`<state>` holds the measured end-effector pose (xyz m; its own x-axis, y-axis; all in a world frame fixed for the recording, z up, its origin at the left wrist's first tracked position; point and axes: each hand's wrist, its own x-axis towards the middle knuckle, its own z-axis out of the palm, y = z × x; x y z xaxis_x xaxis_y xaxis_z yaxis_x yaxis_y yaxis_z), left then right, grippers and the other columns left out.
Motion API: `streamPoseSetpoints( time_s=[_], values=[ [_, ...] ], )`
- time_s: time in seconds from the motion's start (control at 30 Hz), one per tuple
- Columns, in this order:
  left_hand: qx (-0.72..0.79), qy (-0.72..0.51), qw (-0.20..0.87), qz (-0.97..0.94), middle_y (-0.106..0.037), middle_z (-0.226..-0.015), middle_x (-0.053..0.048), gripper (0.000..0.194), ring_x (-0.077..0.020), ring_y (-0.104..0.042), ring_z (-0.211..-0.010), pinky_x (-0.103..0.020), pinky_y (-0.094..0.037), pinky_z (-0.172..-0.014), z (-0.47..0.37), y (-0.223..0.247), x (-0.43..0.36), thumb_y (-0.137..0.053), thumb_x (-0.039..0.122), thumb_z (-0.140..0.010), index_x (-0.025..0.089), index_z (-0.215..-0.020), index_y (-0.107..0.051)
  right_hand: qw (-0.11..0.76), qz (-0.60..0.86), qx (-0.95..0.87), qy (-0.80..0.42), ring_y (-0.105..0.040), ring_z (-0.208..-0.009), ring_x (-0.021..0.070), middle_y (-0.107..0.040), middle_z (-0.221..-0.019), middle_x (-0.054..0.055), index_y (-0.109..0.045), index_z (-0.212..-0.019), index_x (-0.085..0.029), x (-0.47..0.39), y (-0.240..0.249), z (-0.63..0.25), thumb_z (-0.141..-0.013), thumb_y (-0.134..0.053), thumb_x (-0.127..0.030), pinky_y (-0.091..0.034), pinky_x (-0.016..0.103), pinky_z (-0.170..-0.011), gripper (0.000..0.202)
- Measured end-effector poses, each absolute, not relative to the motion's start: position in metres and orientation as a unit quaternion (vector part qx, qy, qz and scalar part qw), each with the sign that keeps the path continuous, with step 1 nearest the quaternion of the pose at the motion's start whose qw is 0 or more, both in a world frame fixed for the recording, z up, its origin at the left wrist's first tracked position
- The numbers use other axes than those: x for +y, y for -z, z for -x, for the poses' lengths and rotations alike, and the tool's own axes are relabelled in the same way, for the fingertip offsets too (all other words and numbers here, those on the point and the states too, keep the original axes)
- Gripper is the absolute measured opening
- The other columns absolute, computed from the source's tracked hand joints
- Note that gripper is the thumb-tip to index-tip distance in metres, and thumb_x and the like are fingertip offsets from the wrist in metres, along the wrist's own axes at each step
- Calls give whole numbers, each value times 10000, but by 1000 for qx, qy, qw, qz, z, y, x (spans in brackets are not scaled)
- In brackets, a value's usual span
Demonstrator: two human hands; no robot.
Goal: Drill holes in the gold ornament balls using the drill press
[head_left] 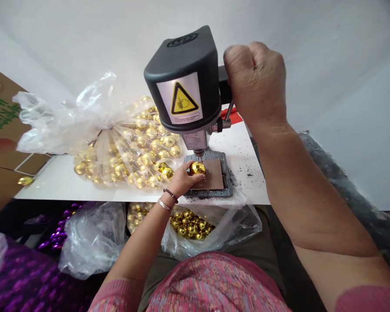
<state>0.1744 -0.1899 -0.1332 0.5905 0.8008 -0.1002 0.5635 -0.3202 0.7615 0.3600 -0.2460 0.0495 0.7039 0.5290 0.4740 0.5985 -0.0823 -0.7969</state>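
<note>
Left hand (182, 180) grips gold ball (198, 167); two clear bags (48, 125) hold more.

A hand-warning triangle (184, 99) marks the black machine head (188, 58); green lettering (1, 115) on the box (1, 173) blurs.

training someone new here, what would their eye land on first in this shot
Probably the black machine at upper centre, its yellow warning sign facing the camera and the right hand on its handle. Below, the left hand holds a gold ball. Left of the machine, a tied clear bag bulges with more gold balls.
</note>
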Motion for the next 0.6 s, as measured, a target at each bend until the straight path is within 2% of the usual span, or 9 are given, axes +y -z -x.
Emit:
streamPoseSetpoints(
  time_s=[0.1,0.33,0.43,0.6],
  values=[
    [415,-134,363,-823,-684,-920,-39,578,-158,-607,-770,-298,-518,-754,-179,131,-191,-782,322,-689,149,-1222,-637,556,736,-387,24,-180,-650,0,-198,-635,-50,-288,-621,-141,-247,-50,-360,-941,-334,-346,-193,184,-700,382],
    [388,-117,307,-861,-671,-1078,-108,600,-220,-626,-940,-375,-517,-903,-189,129,-187,-818,276,-647,123,-1205,-655,595,702,-391,10,-182,-624,35,-205,-611,-43,-272,-617,-150,-248,-47,-360,-930,-425,-362,-194,247,-615,407],
    [377,-130,332,-855,-665,-1117,-111,615,-229,-637,-959,-374,-526,-895,-191,137,-184,-837,290,-630,140,-1201,-663,598,699,-391,13,-180,-629,34,-197,-619,-42,-269,-615,-150,-248,-47,-360,-931,-430,-359,-197,241,-617,411],
    [365,-131,399,-831,-711,-1014,-60,641,-208,-654,-890,-345,-540,-832,-191,149,-183,-812,309,-661,168,-1260,-630,611,683,-399,26,-185,-634,31,-198,-623,-47,-255,-621,-155,-249,-44,-360,-920,-442,-359,-203,230,-628,407]
  ],
)
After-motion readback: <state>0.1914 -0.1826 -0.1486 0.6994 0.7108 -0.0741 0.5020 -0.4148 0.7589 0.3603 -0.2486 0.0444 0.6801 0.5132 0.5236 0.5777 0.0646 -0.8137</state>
